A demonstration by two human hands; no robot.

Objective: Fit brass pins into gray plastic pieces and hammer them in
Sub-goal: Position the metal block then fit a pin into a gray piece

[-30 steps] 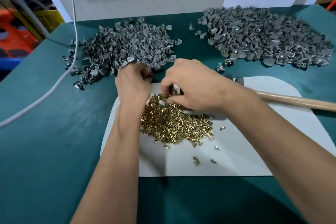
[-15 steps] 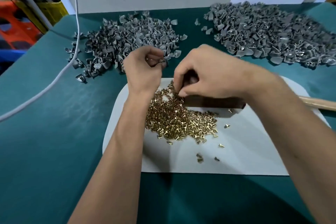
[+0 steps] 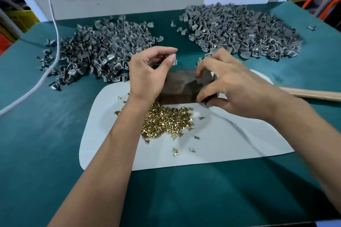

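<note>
On the green table point(image 3: 36, 153), left hand point(image 3: 147, 73) pinches a gray piece point(image 3: 172, 58); right hand's point(image 3: 232, 86) grip unclear.

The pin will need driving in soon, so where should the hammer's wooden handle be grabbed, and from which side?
Grip the wooden handle with the right hand, from above, on its bare stretch right of that hand. It lies flat on the green table, running off to the right, with nothing resting on it there.

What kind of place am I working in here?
Likely a small factory assembly bench: two heaps of gray plastic pieces, a pile of brass pins on a white mat, stacked crates behind.
</note>
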